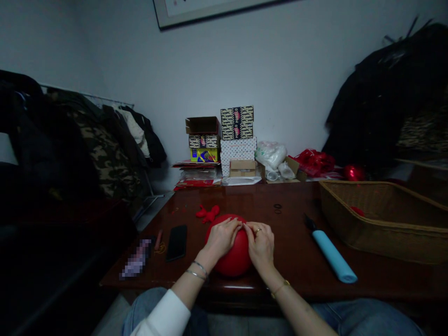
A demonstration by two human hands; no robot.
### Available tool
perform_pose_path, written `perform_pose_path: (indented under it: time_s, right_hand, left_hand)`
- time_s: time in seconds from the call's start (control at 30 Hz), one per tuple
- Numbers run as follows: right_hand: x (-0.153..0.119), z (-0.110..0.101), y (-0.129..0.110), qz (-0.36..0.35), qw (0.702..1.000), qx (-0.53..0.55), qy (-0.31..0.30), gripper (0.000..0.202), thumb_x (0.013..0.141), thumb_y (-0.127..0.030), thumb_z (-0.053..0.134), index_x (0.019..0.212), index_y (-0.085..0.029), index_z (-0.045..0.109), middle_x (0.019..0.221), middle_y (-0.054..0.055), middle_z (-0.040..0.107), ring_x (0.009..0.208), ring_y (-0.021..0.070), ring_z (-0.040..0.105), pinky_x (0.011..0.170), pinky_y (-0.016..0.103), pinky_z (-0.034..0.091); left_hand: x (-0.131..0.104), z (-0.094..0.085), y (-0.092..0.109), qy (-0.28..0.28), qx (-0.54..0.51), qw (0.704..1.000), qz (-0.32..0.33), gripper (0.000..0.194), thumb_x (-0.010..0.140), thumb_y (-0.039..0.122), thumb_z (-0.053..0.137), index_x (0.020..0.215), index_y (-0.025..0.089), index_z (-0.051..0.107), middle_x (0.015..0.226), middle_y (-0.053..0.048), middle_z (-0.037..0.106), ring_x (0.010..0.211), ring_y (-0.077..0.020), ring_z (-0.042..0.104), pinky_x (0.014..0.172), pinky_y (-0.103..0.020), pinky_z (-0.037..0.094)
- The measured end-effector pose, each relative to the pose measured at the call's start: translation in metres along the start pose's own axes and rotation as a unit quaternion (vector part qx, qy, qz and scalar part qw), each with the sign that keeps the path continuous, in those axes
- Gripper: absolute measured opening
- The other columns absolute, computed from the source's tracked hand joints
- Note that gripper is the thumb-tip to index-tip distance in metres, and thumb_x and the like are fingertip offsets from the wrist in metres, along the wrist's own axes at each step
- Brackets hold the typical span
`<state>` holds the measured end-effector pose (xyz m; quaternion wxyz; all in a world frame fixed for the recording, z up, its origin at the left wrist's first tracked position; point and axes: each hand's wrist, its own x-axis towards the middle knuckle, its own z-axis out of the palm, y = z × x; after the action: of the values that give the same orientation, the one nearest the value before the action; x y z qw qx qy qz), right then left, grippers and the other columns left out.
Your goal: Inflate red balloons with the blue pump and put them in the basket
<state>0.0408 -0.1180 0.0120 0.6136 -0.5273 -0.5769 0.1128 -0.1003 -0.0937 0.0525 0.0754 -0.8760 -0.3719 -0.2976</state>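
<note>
A round, inflated red balloon (233, 261) rests on the table near its front edge. My left hand (223, 237) lies over its upper left side, with thumb and fingertips pinched together at the top. From the other side my right hand (262, 242) meets it, its fingers closed at the same spot on the balloon's neck. The neck itself is mostly hidden by the fingertips. Just behind the balloon lies a small heap of limp red balloons (209, 213).
Right of my hands lies a light-blue hand pump (334, 255) with a black nozzle, beside a wicker basket (378, 233). A black phone (177, 242) and a brownish-red stick (158, 240) lie left. Dark rings (277, 209) sit farther back. Stacked boxes (238, 154) stand behind the table (290, 275).
</note>
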Motion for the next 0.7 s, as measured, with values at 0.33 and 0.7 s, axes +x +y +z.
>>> perform_pose_path:
  time_s: [0.33, 0.7]
  right_hand:
    - [0.014, 0.006, 0.013, 0.03, 0.987, 0.141, -0.074, 0.037, 0.084, -0.05, 0.043, 0.081, -0.021, 0.065, 0.091, 0.007, 0.067, 0.086, 0.0197, 0.059, 0.078, 0.035, 0.044]
    - [0.02, -0.017, 0.003, -0.008, 0.986, 0.095, -0.135, 0.022, 0.072, -0.039, 0.061, 0.056, -0.025, 0.064, 0.103, 0.003, 0.063, 0.099, 0.022, 0.054, 0.088, 0.041, 0.04]
  left_hand:
    - [0.0, 0.002, -0.003, -0.006, -0.009, 1.0, -0.003, 0.022, 0.091, 0.021, 0.039, 0.101, 0.02, 0.059, 0.095, -0.006, 0.067, 0.092, -0.0183, 0.063, 0.081, -0.03, 0.051]
    - [-0.001, 0.002, -0.003, -0.002, -0.013, 1.0, 0.006, 0.02, 0.089, 0.019, 0.042, 0.101, 0.021, 0.059, 0.096, -0.006, 0.068, 0.092, -0.0188, 0.064, 0.083, -0.033, 0.051]
